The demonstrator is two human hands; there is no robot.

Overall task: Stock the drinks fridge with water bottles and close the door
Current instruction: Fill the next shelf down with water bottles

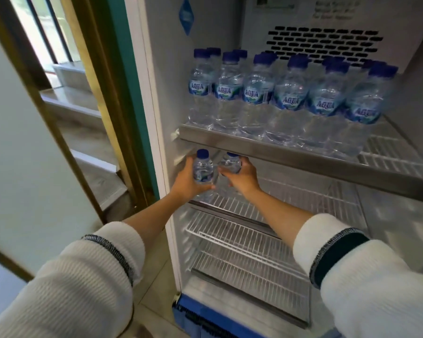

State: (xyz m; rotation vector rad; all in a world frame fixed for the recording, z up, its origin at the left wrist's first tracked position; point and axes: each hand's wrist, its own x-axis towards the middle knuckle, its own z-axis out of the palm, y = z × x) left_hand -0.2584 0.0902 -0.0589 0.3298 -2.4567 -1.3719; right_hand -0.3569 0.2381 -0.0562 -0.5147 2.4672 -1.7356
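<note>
While each hand, left (186, 179) and right (242, 178), has its grip clamped on one water bottle (202, 168) above the second wire shelf (291, 198), a cap could strike the upper shelf's edge (279, 152) and tip it.

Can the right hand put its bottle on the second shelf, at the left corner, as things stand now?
Probably yes. The right hand holds its bottle just over the second shelf, whose wire there is bare. Only the left hand with its own bottle is close beside.
</note>
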